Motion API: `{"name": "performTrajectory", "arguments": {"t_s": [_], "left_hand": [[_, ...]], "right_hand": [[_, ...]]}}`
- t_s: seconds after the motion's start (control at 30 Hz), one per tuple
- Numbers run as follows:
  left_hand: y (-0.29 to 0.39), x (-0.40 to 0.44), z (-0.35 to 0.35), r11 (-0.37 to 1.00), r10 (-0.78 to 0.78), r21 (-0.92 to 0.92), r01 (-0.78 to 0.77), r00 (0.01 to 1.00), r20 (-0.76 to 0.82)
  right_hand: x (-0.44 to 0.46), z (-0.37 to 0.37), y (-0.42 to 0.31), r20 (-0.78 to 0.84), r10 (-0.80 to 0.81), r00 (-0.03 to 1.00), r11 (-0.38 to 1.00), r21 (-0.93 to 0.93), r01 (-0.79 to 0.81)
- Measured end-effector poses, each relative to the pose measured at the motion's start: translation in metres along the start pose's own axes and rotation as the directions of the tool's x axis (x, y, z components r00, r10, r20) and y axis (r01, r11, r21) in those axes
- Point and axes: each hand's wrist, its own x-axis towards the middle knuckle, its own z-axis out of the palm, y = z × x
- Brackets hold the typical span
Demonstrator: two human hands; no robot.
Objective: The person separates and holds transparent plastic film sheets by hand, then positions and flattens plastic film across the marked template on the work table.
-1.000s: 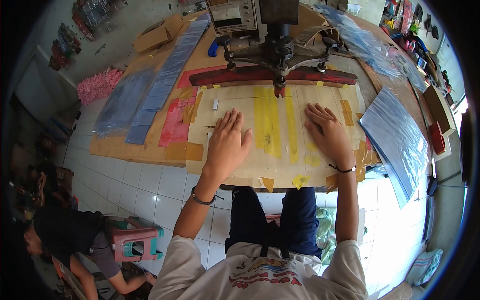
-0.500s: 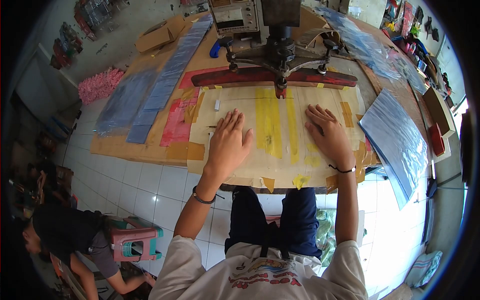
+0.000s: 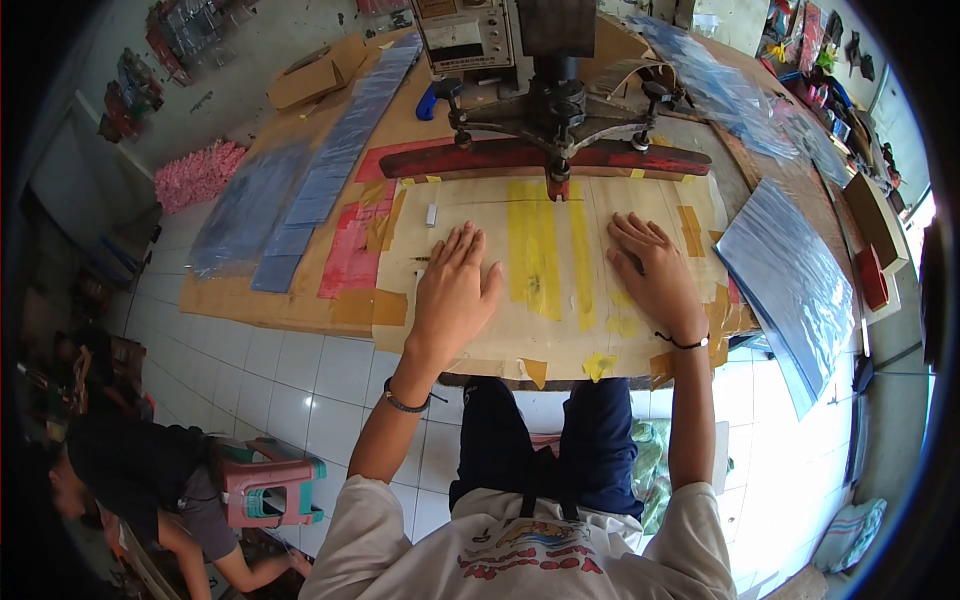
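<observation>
My left hand lies flat, fingers spread, on a pale work sheet patched with yellow and brown tape. On the right part of that sheet my right hand rests palm down, fingers also stretched out. Neither holds anything. A small white piece lies just beyond my left fingertips. Past both hands, a long red-edged press bar spans the sheet's far side, hung from a dark metal bracket with adjusting knobs. I cannot tell whether the bar touches the sheet.
Clear bluish plastic sheets lie in a long stack at left and a wide pile at right. Behind the bar stand a machine with a meter and a cardboard box. A co-worker bends low beside a stool.
The view has shifted very slightly. My hands stay flat in the same places on the sheet. At lower left, the co-worker's arms have moved a little.
</observation>
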Motion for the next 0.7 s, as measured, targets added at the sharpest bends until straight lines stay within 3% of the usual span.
{"name": "performTrajectory", "arguments": {"t_s": [0.7], "left_hand": [[0.0008,0.0002,-0.0006,1.0,0.007,-0.002,-0.007,1.0,-0.013]], "right_hand": [[-0.0007,0.002,0.0022,-0.012,-0.012,1.0,1.0,-0.018,0.012]]}}
